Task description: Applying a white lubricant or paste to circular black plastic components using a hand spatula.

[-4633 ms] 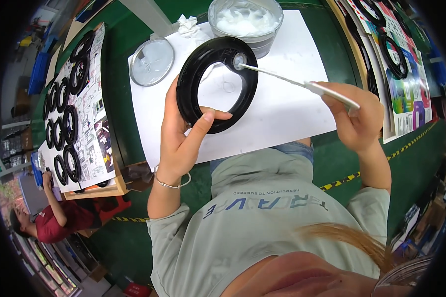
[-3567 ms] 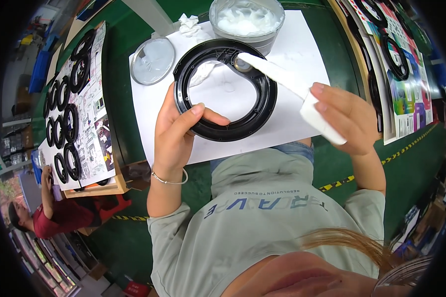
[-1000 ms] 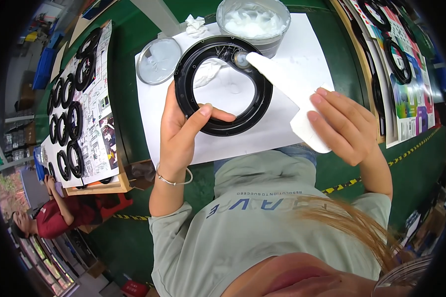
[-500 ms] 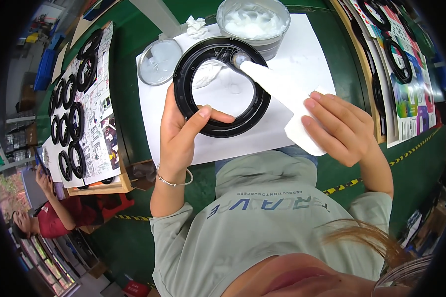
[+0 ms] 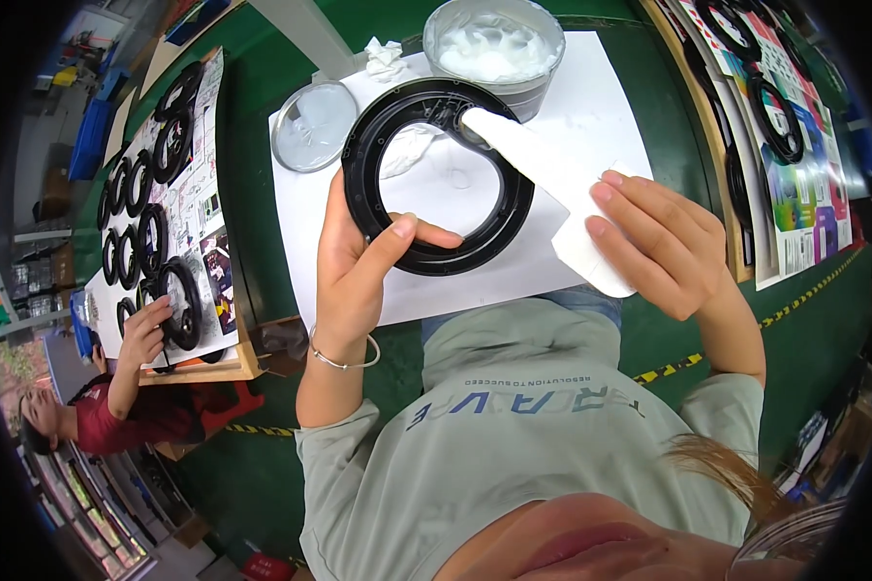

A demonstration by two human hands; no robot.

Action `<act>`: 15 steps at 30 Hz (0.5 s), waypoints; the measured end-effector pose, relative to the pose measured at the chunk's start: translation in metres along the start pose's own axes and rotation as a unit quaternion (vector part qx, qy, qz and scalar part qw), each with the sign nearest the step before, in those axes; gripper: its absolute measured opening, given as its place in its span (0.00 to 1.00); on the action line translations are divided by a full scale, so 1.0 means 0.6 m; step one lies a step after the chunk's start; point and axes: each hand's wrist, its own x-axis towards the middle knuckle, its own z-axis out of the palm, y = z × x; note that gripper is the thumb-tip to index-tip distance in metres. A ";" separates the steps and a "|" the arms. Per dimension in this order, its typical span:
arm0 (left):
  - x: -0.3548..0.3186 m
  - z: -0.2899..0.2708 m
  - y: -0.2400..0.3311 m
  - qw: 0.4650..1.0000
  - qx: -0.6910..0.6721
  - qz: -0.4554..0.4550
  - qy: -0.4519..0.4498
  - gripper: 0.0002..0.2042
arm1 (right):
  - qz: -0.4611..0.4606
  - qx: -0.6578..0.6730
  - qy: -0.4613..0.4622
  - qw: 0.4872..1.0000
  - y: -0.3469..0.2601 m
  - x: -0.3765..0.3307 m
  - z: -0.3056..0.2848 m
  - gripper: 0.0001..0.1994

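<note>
My left hand (image 5: pixel 358 257) grips the lower left of a black ring-shaped plastic housing (image 5: pixel 360 184), its thumb reaching over the rim into the opening. Between the fingers of my right hand (image 5: pixel 659 242) is a long white spatula-like tool (image 5: pixel 552 169), narrow at the tip and wider toward the hand; its exact kind is unclear. The tip rests against the ring's upper right inner edge and covers the small round part there. Just beyond the ring stands a tub (image 5: pixel 528 92) of white paste (image 5: pixel 494 48).
A round translucent lid (image 5: pixel 313 126) and crumpled tissue (image 5: pixel 385 58) lie on the white sheet (image 5: pixel 601 107). More black rings (image 5: pixel 153 237) cover a board at left, where a co-worker's hand (image 5: pixel 145 329) reaches. At right is another board with rings (image 5: pixel 775 118).
The white tool's tip has shifted slightly and now hides the round part on the ring. At left, the co-worker's hand has moved onto the board, at a black ring.
</note>
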 end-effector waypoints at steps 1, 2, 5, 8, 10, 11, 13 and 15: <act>0.000 0.001 0.000 1.000 0.000 0.000 0.000 0.26 | 0.001 0.002 -0.001 1.000 0.000 0.001 0.000 0.10; 0.001 0.001 0.000 1.000 -0.002 0.002 0.001 0.27 | 0.002 0.005 -0.001 1.000 0.000 0.002 0.000 0.10; 0.002 0.001 -0.001 1.000 -0.004 0.006 0.001 0.27 | 0.009 0.006 -0.008 1.000 -0.001 0.001 0.001 0.10; 0.002 0.002 -0.002 1.000 -0.003 0.007 0.005 0.27 | 0.022 -0.002 0.000 1.000 -0.001 0.005 0.000 0.09; 0.003 0.001 -0.002 1.000 -0.002 0.007 0.008 0.27 | 0.030 0.001 -0.003 1.000 -0.002 0.004 -0.001 0.10; 0.003 0.001 -0.003 1.000 0.002 0.008 0.007 0.27 | 0.038 0.005 -0.006 0.999 -0.003 0.004 -0.001 0.10; 0.003 0.001 -0.003 1.000 0.006 0.010 0.006 0.27 | 0.046 0.009 -0.007 0.999 -0.006 0.002 -0.002 0.11; 0.003 0.001 -0.003 1.000 0.010 0.010 0.005 0.28 | 0.055 0.012 -0.009 0.998 -0.008 0.001 -0.003 0.12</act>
